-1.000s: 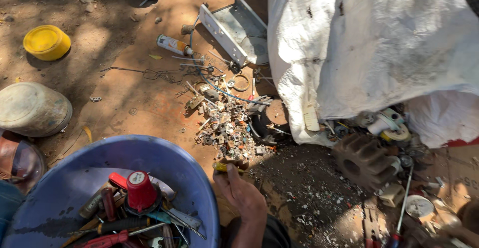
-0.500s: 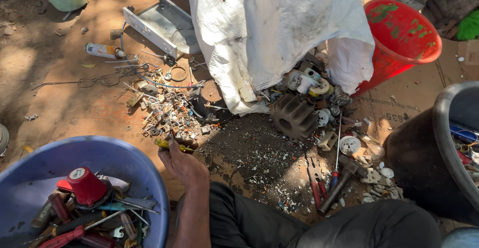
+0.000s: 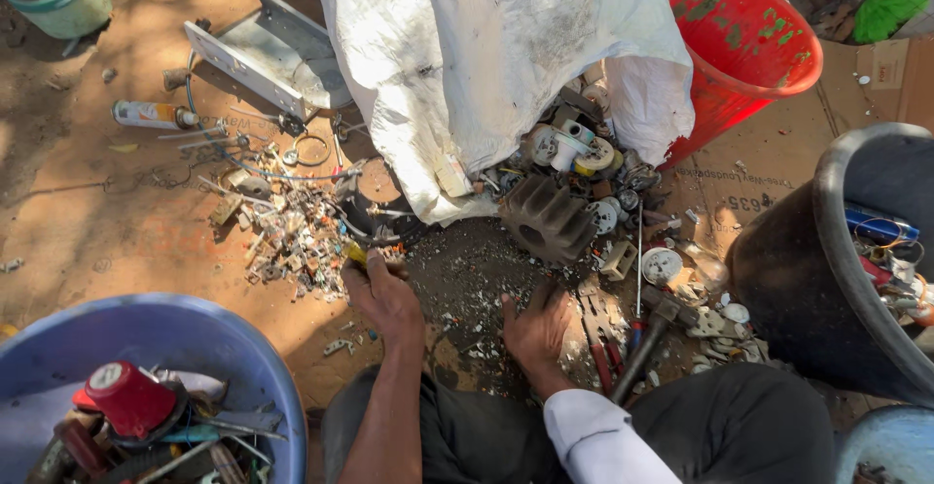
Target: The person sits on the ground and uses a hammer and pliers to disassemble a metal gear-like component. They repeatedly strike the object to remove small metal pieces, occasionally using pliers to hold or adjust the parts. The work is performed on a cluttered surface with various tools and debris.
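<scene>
Left hand [image 3: 381, 294] grips a small yellow-handled tool [image 3: 356, 253], long axis pointing up-left toward the scrap pile [image 3: 292, 231]; right hand [image 3: 535, 328] lies flat, fingers spread, on debris below the white sack [image 3: 486, 66], orange-labelled spray can [image 3: 151, 114] lying far left.

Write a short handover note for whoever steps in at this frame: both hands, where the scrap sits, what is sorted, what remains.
Left hand: closed on a small yellow-tipped piece at the edge of the scrap pile.
Right hand: empty, flat on the dark debris patch.
Finned metal part and small fittings lie by the white sack.
Sorted: items already in the blue tub and black bucket.
Remaining: loose scrap still on the ground.
</scene>
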